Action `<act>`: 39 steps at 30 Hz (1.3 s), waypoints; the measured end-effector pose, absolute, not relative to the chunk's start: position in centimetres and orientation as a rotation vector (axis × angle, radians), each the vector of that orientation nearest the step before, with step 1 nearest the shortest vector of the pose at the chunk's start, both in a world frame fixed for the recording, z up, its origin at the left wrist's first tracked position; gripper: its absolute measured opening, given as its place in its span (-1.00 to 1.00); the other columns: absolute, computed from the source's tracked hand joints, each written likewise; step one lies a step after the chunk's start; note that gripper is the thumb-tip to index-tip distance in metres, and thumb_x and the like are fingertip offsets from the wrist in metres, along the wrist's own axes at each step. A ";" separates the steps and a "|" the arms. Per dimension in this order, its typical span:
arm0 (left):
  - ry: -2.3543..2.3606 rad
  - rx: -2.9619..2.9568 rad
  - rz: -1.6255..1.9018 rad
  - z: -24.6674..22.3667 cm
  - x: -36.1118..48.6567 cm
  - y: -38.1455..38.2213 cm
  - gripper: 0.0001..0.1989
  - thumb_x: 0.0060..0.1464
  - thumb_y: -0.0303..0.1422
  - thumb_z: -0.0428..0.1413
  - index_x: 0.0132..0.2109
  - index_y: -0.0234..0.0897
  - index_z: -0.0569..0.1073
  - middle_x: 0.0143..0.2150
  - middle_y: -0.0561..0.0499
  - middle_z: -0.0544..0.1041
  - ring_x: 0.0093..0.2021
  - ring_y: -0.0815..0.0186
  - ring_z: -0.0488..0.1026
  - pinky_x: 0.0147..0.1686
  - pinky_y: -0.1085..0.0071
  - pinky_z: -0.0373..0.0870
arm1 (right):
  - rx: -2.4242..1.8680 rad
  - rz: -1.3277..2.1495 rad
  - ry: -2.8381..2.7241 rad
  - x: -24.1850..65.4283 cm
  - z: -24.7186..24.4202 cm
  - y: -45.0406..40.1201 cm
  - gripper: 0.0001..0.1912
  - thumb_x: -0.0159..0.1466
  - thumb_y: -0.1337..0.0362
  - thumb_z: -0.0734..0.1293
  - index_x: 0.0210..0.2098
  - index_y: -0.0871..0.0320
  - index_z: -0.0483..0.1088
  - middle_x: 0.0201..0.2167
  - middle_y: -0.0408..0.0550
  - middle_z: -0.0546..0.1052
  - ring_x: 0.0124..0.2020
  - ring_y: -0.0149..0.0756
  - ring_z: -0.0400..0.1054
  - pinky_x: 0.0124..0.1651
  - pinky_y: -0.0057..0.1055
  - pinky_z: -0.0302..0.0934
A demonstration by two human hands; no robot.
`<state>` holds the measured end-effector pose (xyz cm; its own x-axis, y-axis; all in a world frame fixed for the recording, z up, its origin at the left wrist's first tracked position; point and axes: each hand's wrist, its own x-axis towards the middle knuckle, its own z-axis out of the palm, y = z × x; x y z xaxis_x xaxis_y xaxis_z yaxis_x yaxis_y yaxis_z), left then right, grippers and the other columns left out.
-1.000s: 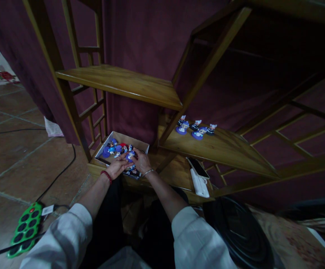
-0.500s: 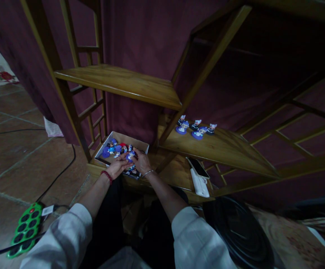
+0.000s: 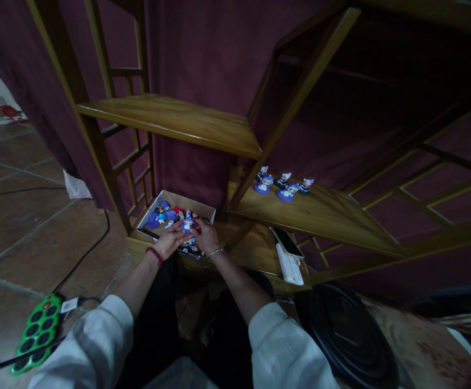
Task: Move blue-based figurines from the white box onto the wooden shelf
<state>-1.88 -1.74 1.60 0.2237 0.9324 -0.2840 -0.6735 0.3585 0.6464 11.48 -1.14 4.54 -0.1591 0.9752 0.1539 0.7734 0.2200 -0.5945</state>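
The left arm point(image 3: 140, 285) and right arm point(image 3: 239, 281) extend from the near side and converge toward the far side, forearms bare. Left hand point(image 3: 169, 243): fingers directed right. Right hand point(image 3: 205, 236): back uppermost, fingers curled left. Both hands engage in a shared grip.

No txt legible, incl. on white tag point(image 3: 69, 306) nr green pwr strip point(image 3: 38, 330).

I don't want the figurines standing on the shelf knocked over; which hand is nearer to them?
The right hand. In the picture it is below and left of the shelf figurines; the left hand is farther left.
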 end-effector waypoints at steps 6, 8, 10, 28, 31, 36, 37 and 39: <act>0.677 0.444 1.151 1.3 -1.9 -1.7 -0.64 -0.12 -0.71 0.03 -0.12 -0.39 0.33 -0.26 -0.07 0.47 -0.26 0.34 0.46 -0.07 0.20 0.33 | -1.618 0.515 -1.985 11.6 4.5 -1.3 -0.78 0.13 0.32 0.25 -0.20 0.11 0.35 -0.27 -0.08 0.47 -0.28 -0.38 0.36 -0.20 -0.46 0.19; 0.674 0.448 1.156 1.3 -1.9 -1.7 -0.64 -0.12 -0.70 0.04 -0.12 -0.39 0.33 -0.28 -0.05 0.47 -0.26 0.34 0.46 -0.05 0.18 0.32 | -1.630 0.530 -1.976 11.5 4.4 -1.3 -0.79 0.14 0.30 0.24 -0.20 0.10 0.35 -0.28 -0.09 0.48 -0.28 -0.37 0.37 -0.19 -0.45 0.20; 0.672 0.452 1.153 1.2 -1.9 -1.6 -0.64 -0.11 -0.69 0.04 -0.12 -0.37 0.33 -0.30 -0.03 0.47 -0.26 0.34 0.46 -0.05 0.17 0.32 | -1.638 0.549 -1.966 11.5 4.3 -1.4 -0.78 0.15 0.28 0.23 -0.19 0.08 0.35 -0.28 -0.11 0.49 -0.27 -0.37 0.37 -0.19 -0.45 0.20; 0.679 0.524 1.148 1.8 -2.3 -2.3 -0.66 -0.14 -0.67 0.09 -0.15 -0.32 0.39 -0.25 -0.02 0.48 -0.26 0.38 0.44 -0.18 0.38 0.38 | -1.475 0.684 -1.895 11.3 3.9 -2.2 -0.67 0.10 0.30 0.29 -0.11 0.07 0.30 -0.21 -0.12 0.49 -0.24 -0.39 0.38 -0.17 -0.46 0.24; 0.680 0.517 1.157 2.0 -2.4 -2.4 -0.68 -0.14 -0.66 0.10 -0.17 -0.35 0.39 -0.25 -0.03 0.48 -0.25 0.38 0.44 -0.18 0.40 0.39 | -1.480 0.657 -1.902 11.3 3.7 -2.3 -0.68 0.09 0.30 0.29 -0.12 0.07 0.31 -0.22 -0.12 0.49 -0.23 -0.38 0.38 -0.15 -0.45 0.24; 0.709 0.513 1.166 2.5 -2.6 -3.0 -0.70 -0.13 -0.65 0.10 -0.19 -0.35 0.40 -0.28 -0.01 0.48 -0.31 0.42 0.44 -0.19 0.41 0.39 | -1.459 0.617 -1.892 11.2 3.3 -2.4 -0.68 0.08 0.30 0.30 -0.14 0.08 0.32 -0.24 -0.11 0.49 -0.26 -0.35 0.38 -0.16 -0.43 0.24; 0.714 0.515 1.168 2.5 -2.6 -3.1 -0.71 -0.12 -0.64 0.10 -0.18 -0.35 0.40 -0.28 0.00 0.48 -0.31 0.42 0.44 -0.19 0.41 0.40 | -1.455 0.616 -1.892 11.2 3.3 -2.5 -0.68 0.07 0.30 0.30 -0.14 0.08 0.32 -0.24 -0.12 0.50 -0.26 -0.35 0.38 -0.17 -0.42 0.25; 0.723 0.523 1.168 2.5 -2.7 -3.3 -0.71 -0.12 -0.64 0.10 -0.19 -0.34 0.40 -0.28 0.00 0.48 -0.30 0.42 0.44 -0.19 0.41 0.40 | -1.450 0.620 -1.894 11.2 3.4 -2.7 -0.67 0.07 0.29 0.30 -0.14 0.07 0.32 -0.26 -0.12 0.50 -0.27 -0.34 0.39 -0.18 -0.42 0.26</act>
<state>-2.65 -3.28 2.52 0.2148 0.9480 -0.2350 -0.6329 0.3184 0.7058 11.21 -2.68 3.37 -0.1638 0.9621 0.2179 0.6470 0.2715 -0.7125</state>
